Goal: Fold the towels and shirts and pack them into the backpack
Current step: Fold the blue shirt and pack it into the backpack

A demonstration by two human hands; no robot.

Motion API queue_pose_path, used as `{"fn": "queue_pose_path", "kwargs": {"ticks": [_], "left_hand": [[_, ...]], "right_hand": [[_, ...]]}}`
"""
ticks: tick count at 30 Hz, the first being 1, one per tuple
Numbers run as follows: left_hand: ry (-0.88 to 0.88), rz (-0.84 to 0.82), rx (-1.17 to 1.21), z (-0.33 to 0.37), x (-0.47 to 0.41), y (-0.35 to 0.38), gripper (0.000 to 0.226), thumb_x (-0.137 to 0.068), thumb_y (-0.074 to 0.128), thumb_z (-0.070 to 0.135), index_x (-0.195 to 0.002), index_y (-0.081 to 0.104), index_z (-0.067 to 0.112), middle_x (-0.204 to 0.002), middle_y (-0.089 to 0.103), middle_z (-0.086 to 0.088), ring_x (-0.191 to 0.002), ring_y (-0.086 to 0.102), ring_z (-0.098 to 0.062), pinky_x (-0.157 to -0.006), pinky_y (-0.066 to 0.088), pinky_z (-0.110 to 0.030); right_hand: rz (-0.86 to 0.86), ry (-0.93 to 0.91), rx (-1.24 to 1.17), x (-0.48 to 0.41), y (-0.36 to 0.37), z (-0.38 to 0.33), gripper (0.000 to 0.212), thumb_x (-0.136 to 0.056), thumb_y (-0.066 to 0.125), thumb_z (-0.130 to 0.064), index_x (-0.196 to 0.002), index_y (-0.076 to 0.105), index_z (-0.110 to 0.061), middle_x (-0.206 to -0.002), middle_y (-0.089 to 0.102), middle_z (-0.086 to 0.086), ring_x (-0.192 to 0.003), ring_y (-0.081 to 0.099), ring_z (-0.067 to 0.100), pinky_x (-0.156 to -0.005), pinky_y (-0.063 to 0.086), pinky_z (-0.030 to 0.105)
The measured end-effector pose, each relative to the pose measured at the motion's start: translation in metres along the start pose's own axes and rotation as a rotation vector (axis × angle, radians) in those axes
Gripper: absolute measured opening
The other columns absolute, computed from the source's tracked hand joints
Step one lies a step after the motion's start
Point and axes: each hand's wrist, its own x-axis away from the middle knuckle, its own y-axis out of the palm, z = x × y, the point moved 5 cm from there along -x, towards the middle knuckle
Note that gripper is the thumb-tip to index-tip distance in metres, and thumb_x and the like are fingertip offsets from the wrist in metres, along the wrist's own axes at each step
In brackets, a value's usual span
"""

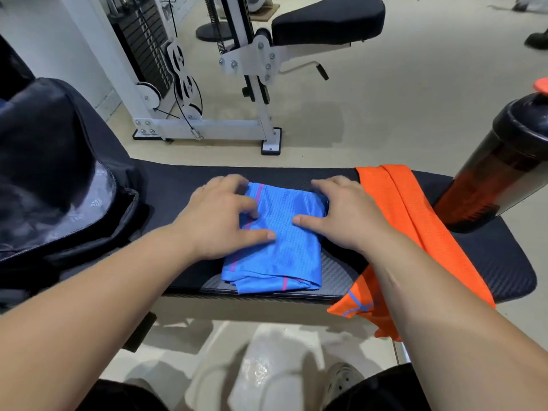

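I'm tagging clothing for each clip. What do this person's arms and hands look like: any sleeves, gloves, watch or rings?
The left hand and right hand are ungloved, with no rings showing. The left forearm and right forearm are uncovered to the picture's edge: no sleeves, watch, bands or markings in view.

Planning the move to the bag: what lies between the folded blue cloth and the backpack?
In the head view, only bare bench pad separates blue cloth and backpack; the left hand reaches across it onto the cloth.
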Motion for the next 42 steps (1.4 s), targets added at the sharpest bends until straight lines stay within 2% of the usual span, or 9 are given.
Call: {"fn": "queue_pose_path", "kwargs": {"ticks": [3, 7, 12, 18, 21, 24, 28, 35, 42], "left_hand": [[0.04, 0.058, 0.06, -0.004, -0.021, -0.011, 0.057, -0.066, 0.063, 0.077, -0.108, 0.067, 0.038, -0.139, 0.048, 0.005, -0.133, 0.041, -0.024, -0.108, 0.038, -0.046], [0.088, -0.197, -0.068, 0.003, -0.05, -0.006, 0.093, -0.066, 0.074, 0.071, -0.147, 0.04, 0.04, -0.139, 0.05, 0.01, -0.13, 0.04, -0.021, -0.107, 0.038, -0.044], [0.147, -0.345, -0.23, 0.009, -0.064, -0.003, 0.118, -0.055, 0.077, 0.078, -0.153, 0.032, 0.033, -0.14, 0.047, 0.007, -0.133, 0.039, -0.02, -0.108, 0.035, -0.042], [0.1, -0.312, -0.285, 0.013, -0.06, -0.002, 0.085, -0.049, 0.076, 0.081, -0.114, 0.059, 0.03, -0.104, 0.05, 0.008, -0.11, 0.05, -0.02, -0.089, 0.041, -0.04], [0.113, -0.288, -0.245, 0.011, -0.054, -0.002, 0.07, -0.053, 0.075, 0.08, -0.1, 0.055, 0.032, -0.098, 0.047, 0.009, -0.103, 0.047, -0.018, -0.085, 0.041, -0.038], [0.118, -0.278, -0.1, 0.011, -0.05, -0.004, 0.06, -0.056, 0.083, 0.069, -0.082, 0.045, 0.031, -0.089, 0.054, 0.014, -0.092, 0.054, -0.017, -0.078, 0.047, -0.037], [0.122, -0.279, -0.005, 0.014, -0.049, -0.005, 0.059, -0.055, 0.09, 0.058, -0.081, 0.044, 0.031, -0.078, 0.056, 0.013, -0.079, 0.055, -0.016, -0.068, 0.048, -0.037], [0.115, 0.325, -0.306, 0.018, -0.064, -0.033, 0.032, -0.07, 0.077, 0.037, -0.084, 0.054, 0.019, -0.08, 0.06, -0.003, -0.077, 0.055, -0.033, -0.063, 0.033, -0.035], [0.209, 0.336, -0.232, 0.003, -0.024, -0.002, 0.039, -0.077, 0.06, 0.05, -0.092, 0.071, 0.015, -0.105, 0.063, -0.006, -0.091, 0.057, -0.032, -0.075, 0.047, -0.043]], "right_hand": [[-0.091, 0.028, 0.023, -0.01, 0.003, -0.002, 0.111, -0.056, 0.065, -0.087, -0.148, 0.043, -0.031, -0.141, 0.05, 0.001, -0.132, 0.043, 0.028, -0.11, 0.038, 0.045], [-0.146, 0.026, -0.101, -0.015, -0.001, -0.012, 0.13, -0.042, 0.047, -0.096, -0.154, 0.035, -0.03, -0.146, 0.05, 0.0, -0.136, 0.041, 0.027, -0.112, 0.037, 0.047], [-0.227, -0.011, 0.051, -0.011, 0.004, -0.018, 0.131, -0.05, 0.072, -0.085, -0.158, 0.024, -0.029, -0.147, 0.042, 0.003, -0.137, 0.035, 0.029, -0.112, 0.035, 0.046], [-0.279, 0.003, 0.064, -0.014, 0.004, -0.015, 0.126, -0.048, 0.081, -0.075, -0.154, 0.03, -0.03, -0.141, 0.045, 0.003, -0.136, 0.036, 0.03, -0.112, 0.037, 0.044], [-0.232, -0.021, 0.068, -0.016, 0.002, -0.022, 0.099, -0.047, 0.085, -0.07, -0.131, 0.051, -0.034, -0.116, 0.043, -0.004, -0.123, 0.04, 0.024, -0.104, 0.04, 0.041], [-0.225, -0.056, -0.01, -0.017, 0.001, -0.027, 0.082, -0.047, 0.091, -0.059, -0.11, 0.045, -0.034, -0.108, 0.043, -0.009, -0.113, 0.043, 0.021, -0.096, 0.042, 0.04], [-0.287, -0.094, -0.088, -0.02, 0.003, -0.031, 0.1, -0.051, 0.095, -0.044, -0.133, 0.038, -0.037, -0.126, 0.06, -0.008, -0.12, 0.052, 0.022, -0.096, 0.045, 0.039], [0.293, -0.106, 0.016, -0.027, -0.02, -0.033, 0.063, -0.058, 0.09, -0.048, -0.11, 0.059, -0.027, -0.102, 0.058, 0.001, -0.101, 0.054, 0.028, -0.084, 0.045, 0.038], [0.211, -0.3, -0.08, -0.001, -0.003, -0.023, 0.052, -0.064, 0.077, -0.063, -0.099, 0.067, -0.026, -0.122, 0.058, -0.002, -0.114, 0.054, 0.023, -0.096, 0.046, 0.045]]}}
